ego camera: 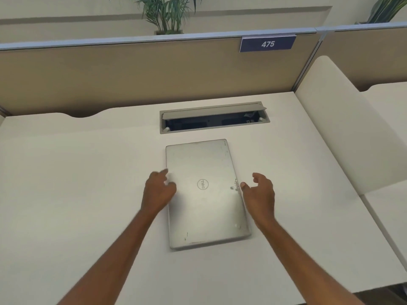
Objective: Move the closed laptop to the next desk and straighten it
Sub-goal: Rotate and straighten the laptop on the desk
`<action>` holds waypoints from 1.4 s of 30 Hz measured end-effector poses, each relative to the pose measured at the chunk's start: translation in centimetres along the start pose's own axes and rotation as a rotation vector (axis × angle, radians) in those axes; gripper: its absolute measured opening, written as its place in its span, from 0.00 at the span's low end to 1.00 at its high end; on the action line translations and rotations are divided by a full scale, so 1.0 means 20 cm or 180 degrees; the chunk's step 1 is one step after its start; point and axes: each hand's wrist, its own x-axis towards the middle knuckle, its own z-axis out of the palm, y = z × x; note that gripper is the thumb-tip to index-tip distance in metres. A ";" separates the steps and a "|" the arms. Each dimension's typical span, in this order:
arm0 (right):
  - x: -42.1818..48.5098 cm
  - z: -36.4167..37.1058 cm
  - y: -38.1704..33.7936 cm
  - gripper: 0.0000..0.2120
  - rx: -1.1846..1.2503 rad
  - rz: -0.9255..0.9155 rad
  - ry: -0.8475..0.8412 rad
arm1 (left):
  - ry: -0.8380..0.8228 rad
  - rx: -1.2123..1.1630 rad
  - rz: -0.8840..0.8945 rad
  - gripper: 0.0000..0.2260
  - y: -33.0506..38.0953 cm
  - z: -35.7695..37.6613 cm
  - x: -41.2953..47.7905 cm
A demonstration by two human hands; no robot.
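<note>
1. Head view, placement: closed silver laptop [206, 192] flat on the white desk [77, 172], roughly mid-width, its far short edge just short of the open cable hatch [214, 117] near the desk's back edge, its near short edge well back from the front edge. Turned with the long sides running front to back and skewed a little against the desk's edges, so probably not yet straightened.

2. Head view, hands: left hand [158, 190] at the laptop's left long edge, fingers loosely curled, thumb overlapping the lid; contact likely but blurred, so not certain. Right hand [261, 194] spread and relaxed just beside the right long edge, fingertips near it, seemingly apart from it. Placed on opposite long sides, apparently to square or lift the machine evenly. Nothing gripped for sure.

3. Head view, look of the laptop: brushed grey lid, round logo at centre turned sideways, scuffs and sticker remnants along the right edge, small marks near the front-left corner.

4. Head view, surroundings: tan partition [132, 80] behind, blue label "475" [267, 44] on its top rail, white side divider [343, 128] towards the neighbouring desk at right.
</note>
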 end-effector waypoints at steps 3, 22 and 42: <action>-0.31 -0.02 0.06 0.20 0.0671 0.0318 -0.0026 | -0.0065 0.0346 0.0477 0.26 0.11 -0.01 0.13; -0.71 0.12 0.14 0.06 0.2840 0.2859 -0.0739 | -0.0738 0.1392 0.0796 0.27 0.52 0.20 0.63; -0.62 0.19 0.19 0.08 0.2233 0.2569 -0.0317 | -0.0870 0.1543 0.0512 0.32 0.47 0.11 0.77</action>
